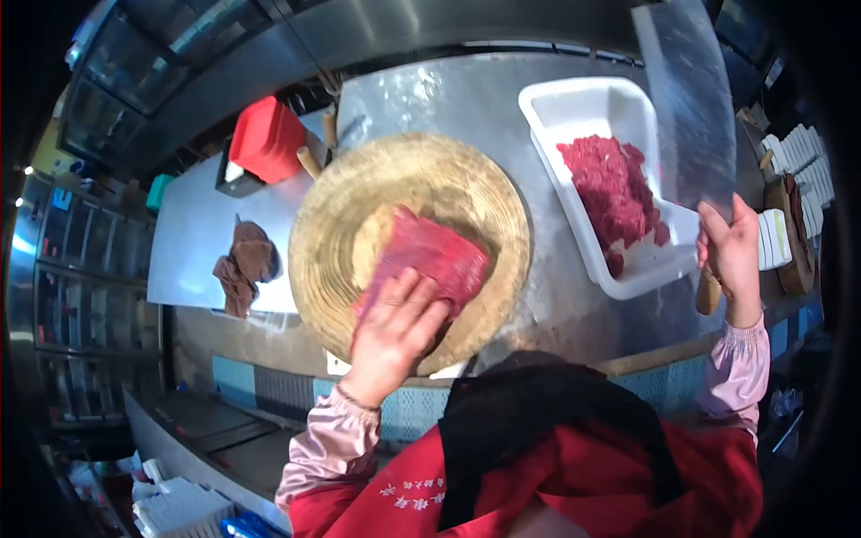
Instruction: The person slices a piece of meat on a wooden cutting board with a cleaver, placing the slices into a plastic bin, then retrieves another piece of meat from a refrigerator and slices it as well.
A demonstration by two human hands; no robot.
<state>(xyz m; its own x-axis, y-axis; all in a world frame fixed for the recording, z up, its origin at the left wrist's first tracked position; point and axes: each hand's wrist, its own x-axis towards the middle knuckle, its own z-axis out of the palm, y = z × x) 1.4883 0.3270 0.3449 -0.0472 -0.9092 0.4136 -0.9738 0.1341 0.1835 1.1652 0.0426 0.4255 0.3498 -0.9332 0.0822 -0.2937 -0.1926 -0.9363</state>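
Note:
A slab of raw red meat (437, 260) lies on a round wooden chopping block (466, 175). My left hand (395, 327) rests flat on the near end of the meat, fingers stretched out over it. Off to the right, my right hand (734, 251) grips a cleaver (692, 99) by its wooden handle, the broad blade pointing up and away from me. Behind and left of that hand stands a white plastic tub (587, 94) holding a heap of cut red meat (610, 188). The blade overlaps the tub's right edge in the view.
A crumpled brown cloth (244, 266) lies on the metal table (179, 260) left of the block. Red plastic containers (266, 139) stand behind it, near a wooden handle (309, 162). Several white stacked trays (801, 161) are at far right.

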